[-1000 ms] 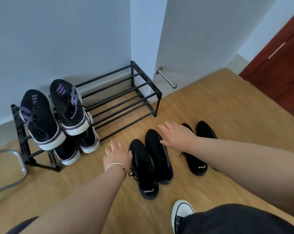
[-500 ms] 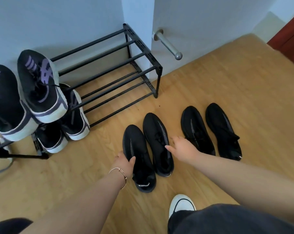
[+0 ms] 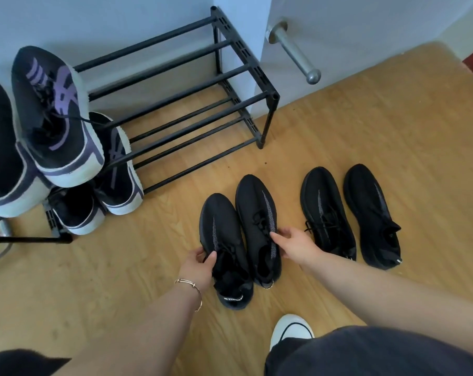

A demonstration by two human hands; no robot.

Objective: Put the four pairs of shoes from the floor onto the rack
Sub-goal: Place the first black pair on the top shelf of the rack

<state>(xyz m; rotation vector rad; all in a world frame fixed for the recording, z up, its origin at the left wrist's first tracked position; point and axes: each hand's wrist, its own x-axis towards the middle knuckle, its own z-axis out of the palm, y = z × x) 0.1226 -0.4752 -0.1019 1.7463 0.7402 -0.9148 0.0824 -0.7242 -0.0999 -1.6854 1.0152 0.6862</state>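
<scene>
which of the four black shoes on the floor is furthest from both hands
The rightmost black shoe, the outer one of the untouched right-hand pair. The left hand and right hand are each on a shoe of the left pair.

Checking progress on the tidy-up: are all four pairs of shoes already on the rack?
No: two all-black pairs still lie on the floor, with both hands on the nearer pair.

Purple-striped sneakers are crowding the rack's left end; its right bars are lying open. A door stopper is jutting out just right of it.
</scene>
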